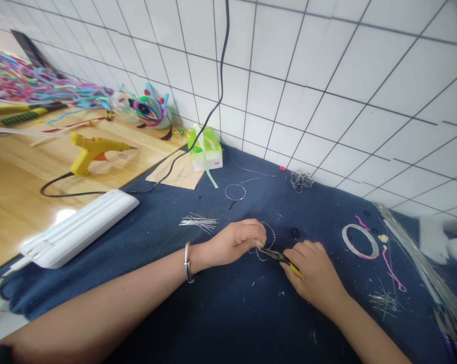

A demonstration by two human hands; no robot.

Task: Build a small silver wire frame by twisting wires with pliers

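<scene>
Near the middle of the dark blue cloth, my left hand (247,237) pinches a thin wire ring (274,236) that carries a few small pink beads. My right hand (307,268) is wrapped round pliers (276,254) with yellow handles. Their dark jaws point left and meet the wire at my left fingertips; whether they clamp it is too small to tell. Behind my left hand lies another beaded wire ring (235,192). A bundle of short straight wires (199,222) rests to the left of my left hand.
A yellow glue gun (93,151) and a white power strip (84,227) are at left. A green tissue box (205,149) stands by the tiled wall. Tangled wire (301,179), a roll of tape (360,241) and long wires (421,263) lie toward the right.
</scene>
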